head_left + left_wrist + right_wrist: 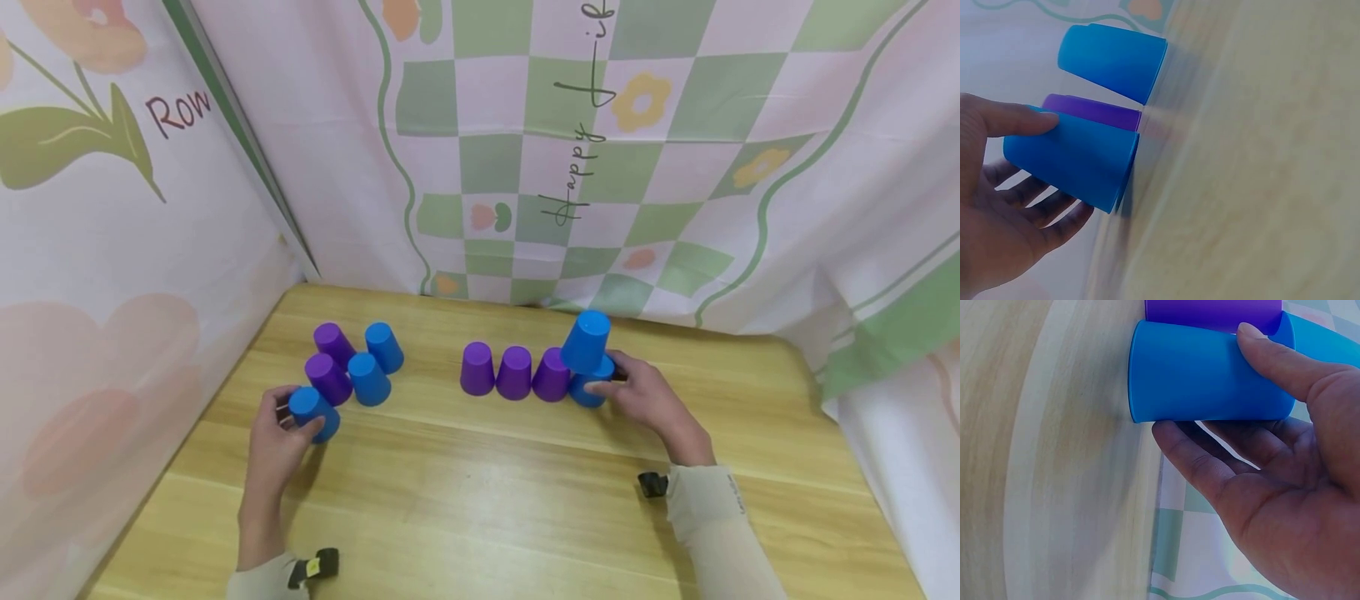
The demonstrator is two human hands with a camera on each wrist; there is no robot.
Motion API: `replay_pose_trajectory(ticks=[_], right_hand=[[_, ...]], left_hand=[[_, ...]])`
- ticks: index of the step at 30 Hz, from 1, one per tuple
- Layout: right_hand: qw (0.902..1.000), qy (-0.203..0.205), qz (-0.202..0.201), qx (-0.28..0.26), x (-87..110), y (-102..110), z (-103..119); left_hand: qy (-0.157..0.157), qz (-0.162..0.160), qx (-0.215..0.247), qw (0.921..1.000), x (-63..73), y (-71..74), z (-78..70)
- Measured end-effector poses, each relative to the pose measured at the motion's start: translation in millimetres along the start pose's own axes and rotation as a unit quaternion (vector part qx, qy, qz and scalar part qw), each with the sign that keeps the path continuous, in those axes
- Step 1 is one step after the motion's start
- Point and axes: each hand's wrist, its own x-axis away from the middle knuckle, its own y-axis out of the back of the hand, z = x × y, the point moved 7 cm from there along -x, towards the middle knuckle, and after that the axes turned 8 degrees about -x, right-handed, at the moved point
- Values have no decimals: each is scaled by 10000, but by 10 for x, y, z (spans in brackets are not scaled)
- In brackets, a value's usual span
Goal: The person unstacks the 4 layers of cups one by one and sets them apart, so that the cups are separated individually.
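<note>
My left hand (273, 446) grips an upside-down blue cup (315, 417) at the near end of the left group, thumb on one side and fingers on the other. Right behind it stand a purple cup (328, 380) and another blue cup (369, 380). On the right, my right hand (648, 396) holds the blue cup (1210, 375) at the end of a row, its thumb on the near side and fingers behind. A further blue cup (587, 342) sits upside down above that one, overlapping the neighbouring purple cup (550, 377) in the head view.
Two more purple cups, a middle one (513, 373) and an end one (477, 369), continue the right row leftward. Another purple cup (332, 343) and a blue cup (385, 348) stand at the back left. Patterned curtains (495, 158) border the wooden table (465, 500).
</note>
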Motion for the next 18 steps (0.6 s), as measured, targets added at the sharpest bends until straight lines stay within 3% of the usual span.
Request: replay_pose_trajectory(ticks=[18], right_hand=[[10000, 4, -6, -27, 10, -3, -5]], left_hand=[[-244, 13, -84, 9997, 29, 31, -42]])
